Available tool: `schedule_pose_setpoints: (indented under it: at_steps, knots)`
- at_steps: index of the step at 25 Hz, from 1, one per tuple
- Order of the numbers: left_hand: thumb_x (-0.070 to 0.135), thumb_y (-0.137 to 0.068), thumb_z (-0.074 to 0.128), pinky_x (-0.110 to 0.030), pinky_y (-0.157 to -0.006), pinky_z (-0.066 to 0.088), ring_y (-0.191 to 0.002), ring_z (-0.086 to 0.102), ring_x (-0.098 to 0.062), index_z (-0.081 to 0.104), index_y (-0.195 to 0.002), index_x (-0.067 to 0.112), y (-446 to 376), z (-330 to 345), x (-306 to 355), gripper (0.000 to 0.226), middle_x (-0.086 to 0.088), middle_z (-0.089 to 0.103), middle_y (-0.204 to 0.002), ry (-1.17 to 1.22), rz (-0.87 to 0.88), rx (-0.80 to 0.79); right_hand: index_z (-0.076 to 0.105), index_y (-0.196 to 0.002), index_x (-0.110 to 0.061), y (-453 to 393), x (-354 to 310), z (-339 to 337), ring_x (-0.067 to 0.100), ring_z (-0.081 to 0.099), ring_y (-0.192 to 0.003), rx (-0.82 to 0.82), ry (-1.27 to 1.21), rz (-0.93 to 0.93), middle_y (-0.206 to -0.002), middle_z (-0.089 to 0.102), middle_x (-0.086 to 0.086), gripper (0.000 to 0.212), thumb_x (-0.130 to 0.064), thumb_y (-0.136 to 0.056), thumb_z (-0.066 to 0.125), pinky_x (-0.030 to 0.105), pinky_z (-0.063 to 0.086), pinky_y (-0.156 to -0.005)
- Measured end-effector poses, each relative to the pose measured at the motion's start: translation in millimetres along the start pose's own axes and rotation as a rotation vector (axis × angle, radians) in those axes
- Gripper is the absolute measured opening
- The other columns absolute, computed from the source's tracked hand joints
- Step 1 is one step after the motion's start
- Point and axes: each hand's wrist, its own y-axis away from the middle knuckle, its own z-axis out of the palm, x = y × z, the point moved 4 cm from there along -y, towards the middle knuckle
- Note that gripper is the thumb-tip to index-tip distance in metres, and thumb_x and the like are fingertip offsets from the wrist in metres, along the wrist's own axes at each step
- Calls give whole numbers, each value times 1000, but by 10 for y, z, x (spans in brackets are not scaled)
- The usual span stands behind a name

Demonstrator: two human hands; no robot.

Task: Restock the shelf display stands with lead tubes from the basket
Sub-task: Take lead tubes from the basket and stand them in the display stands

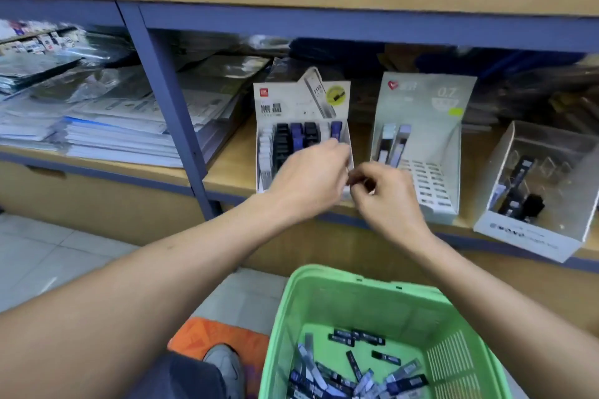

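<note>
A green basket point(324, 295) at the bottom holds several black, blue and grey lead tubes point(363, 376). On the wooden shelf stand three display stands: a left stand point(301, 100) with rows of black, blue and white tubes, a middle 0.7 stand point(424, 107) with two tubes and many bare slots, and a clear right stand point(534, 191) with a few dark tubes. My left hand point(311, 178) is over the left stand's front, fingers curled at its right edge. My right hand point(385, 194) is closed beside it; what it pinches is hidden.
A blue shelf post point(168, 100) stands left of the stands. Stacks of paper and plastic-wrapped goods point(107, 126) fill the left bay. An orange mat point(220, 337) and a grey shoe point(227, 366) are on the tiled floor beside the basket.
</note>
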Motion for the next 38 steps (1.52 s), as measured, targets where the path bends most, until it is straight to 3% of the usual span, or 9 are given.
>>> schedule_pose_setpoints:
  at_steps: [3,5,9,11,15,19,22,31,38]
  knots:
    - [15,-88,48,-42,-70,49,-94,64,-40,52,-95,13,408,633,340,9,-16,67,-102,22,12,-311,53,-67,-22,793,356,180,31,58,-68,-163,71,114,-70,64,6,9,-19,-74,51,39,44,-59]
    - [12,-89,48,-41,-69,48,-93,64,-40,51,-95,13,704,1130,394,7,-18,67,-103,-3,-1,-536,57,-70,-18,1311,722,434,34,63,-75,-444,221,160,-77,68,8,11,-21,-77,49,39,46,-62]
    - [2,-91,52,-35,-63,47,-84,62,-29,57,-97,9,1280,2103,484,11,-10,61,-90,-23,-46,-992,65,-108,-22,2231,1424,862,27,66,-98,-1079,339,364,-112,69,7,22,-11,-92,56,40,57,-85]
    - [2,-92,58,-32,-71,53,-89,62,-25,57,-101,9,1602,2519,486,12,-7,59,-93,-15,-102,-1160,55,-134,-19,2576,1663,973,26,61,-114,-1229,355,440,-130,61,8,44,-10,-92,62,39,54,-96]
    - [20,-87,74,-39,-99,52,-108,59,-26,54,-126,6,2231,3139,426,46,-11,58,-119,-72,-69,-1361,41,-144,-17,3022,1862,1203,28,51,-124,-1402,328,396,-137,51,10,72,-23,-82,79,43,48,-103]
    - [39,-77,82,-44,-115,33,-135,38,-34,33,-148,5,2495,3597,513,93,-16,39,-146,-56,-10,-1391,9,-160,-20,3265,1966,1427,34,21,-148,-1504,403,304,-161,19,12,115,-42,-75,82,53,30,-117]
    - [45,-71,85,-45,-116,31,-133,34,-34,25,-153,2,2510,3760,565,111,-16,35,-143,-94,18,-1403,1,-161,-20,3257,2032,1507,34,14,-152,-1562,408,310,-165,11,12,124,-44,-72,84,56,24,-119]
    - [40,-68,88,-36,-100,43,-122,46,-28,36,-144,8,2531,3934,522,97,-12,49,-133,72,-110,-1484,18,-157,-17,3265,2107,1542,29,29,-139,-1503,404,312,-146,31,9,123,-47,-62,90,52,32,-116]
    - [38,-66,90,-35,-83,54,-91,60,-20,51,-108,17,2546,4007,495,61,1,63,-101,185,-233,-1624,-4,-161,-20,3246,2198,1417,26,2,-155,-1482,291,438,-168,-2,3,141,-47,-61,93,50,20,-123]
